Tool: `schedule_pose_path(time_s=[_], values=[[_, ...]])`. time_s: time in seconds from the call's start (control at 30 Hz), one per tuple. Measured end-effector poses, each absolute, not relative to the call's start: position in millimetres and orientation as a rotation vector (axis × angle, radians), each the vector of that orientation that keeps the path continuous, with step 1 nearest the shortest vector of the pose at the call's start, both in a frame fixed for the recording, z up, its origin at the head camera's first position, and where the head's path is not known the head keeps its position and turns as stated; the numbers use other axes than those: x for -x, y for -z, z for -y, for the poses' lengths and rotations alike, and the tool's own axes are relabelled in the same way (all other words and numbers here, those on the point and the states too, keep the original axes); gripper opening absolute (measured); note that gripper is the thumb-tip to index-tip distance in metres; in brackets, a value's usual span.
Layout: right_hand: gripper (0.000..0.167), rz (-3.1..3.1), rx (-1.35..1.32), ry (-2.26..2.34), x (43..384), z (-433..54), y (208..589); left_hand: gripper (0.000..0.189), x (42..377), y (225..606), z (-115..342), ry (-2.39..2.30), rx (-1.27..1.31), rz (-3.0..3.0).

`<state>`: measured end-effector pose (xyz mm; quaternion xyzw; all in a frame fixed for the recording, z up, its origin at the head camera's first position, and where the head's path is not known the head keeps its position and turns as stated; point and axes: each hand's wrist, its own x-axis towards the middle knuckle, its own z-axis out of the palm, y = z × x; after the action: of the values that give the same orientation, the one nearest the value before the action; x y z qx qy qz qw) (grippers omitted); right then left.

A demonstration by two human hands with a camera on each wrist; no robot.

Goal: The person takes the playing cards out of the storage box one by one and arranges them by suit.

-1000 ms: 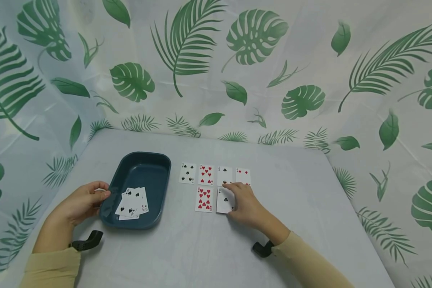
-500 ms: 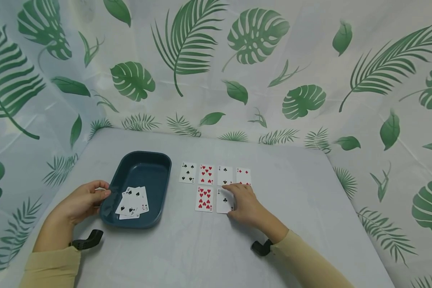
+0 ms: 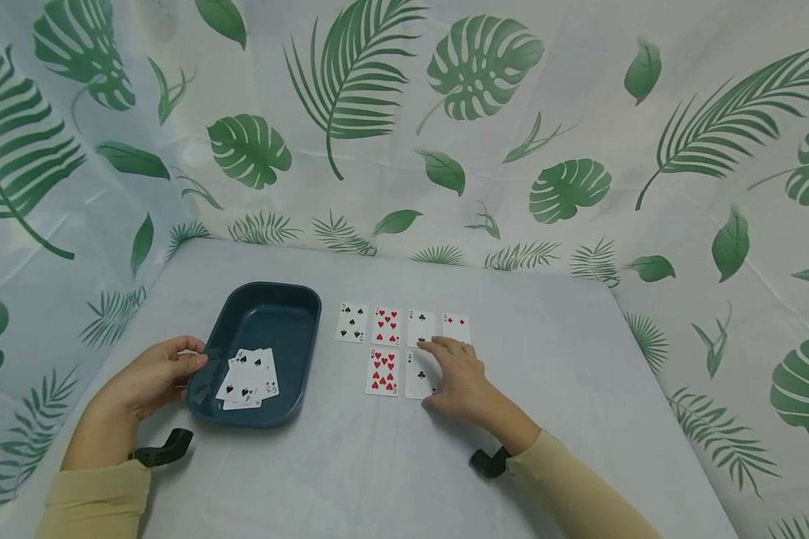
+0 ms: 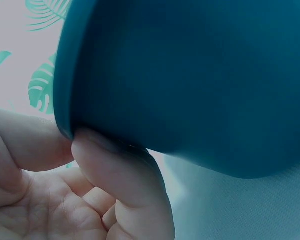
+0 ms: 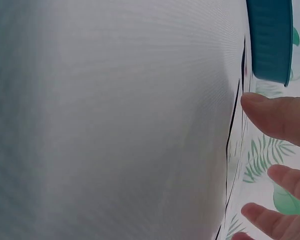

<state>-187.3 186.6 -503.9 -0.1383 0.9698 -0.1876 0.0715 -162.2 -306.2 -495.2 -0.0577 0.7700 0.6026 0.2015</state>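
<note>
At the left grip [image 3: 150, 376], smooth, round-cornered blue tray [image 3: 278, 329] with flat cards [image 3: 251, 378].

White sheeting [image 3: 377, 166] printed with green leaves [image 3: 133, 161] hangs creased on 3 sides; it surrounds a pale table [image 3: 546, 337] with 2 rounded far corners; the light is soft, bluer towards the left.

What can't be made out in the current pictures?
Head view: the lower edge of the diamond card and the right part of the nearer-row club card, behind the right hand.
Head view: most of the cards underneath, covered by the four of spades.
Left wrist view: the rest of the blue tray, cut off by the frame edge.
Right wrist view: laid-out card faces, too edge-on.
</note>
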Motion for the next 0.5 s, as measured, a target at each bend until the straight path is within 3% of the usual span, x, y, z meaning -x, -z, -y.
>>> schedule_pose_path(time_s=[0.5], values=[[0.109, -2.94, 0.463, 0.603, 192.0, -159.8, 490.8, 0.022, 163.7, 496.6, 307.7, -1.659, 0.164, -2.164]])
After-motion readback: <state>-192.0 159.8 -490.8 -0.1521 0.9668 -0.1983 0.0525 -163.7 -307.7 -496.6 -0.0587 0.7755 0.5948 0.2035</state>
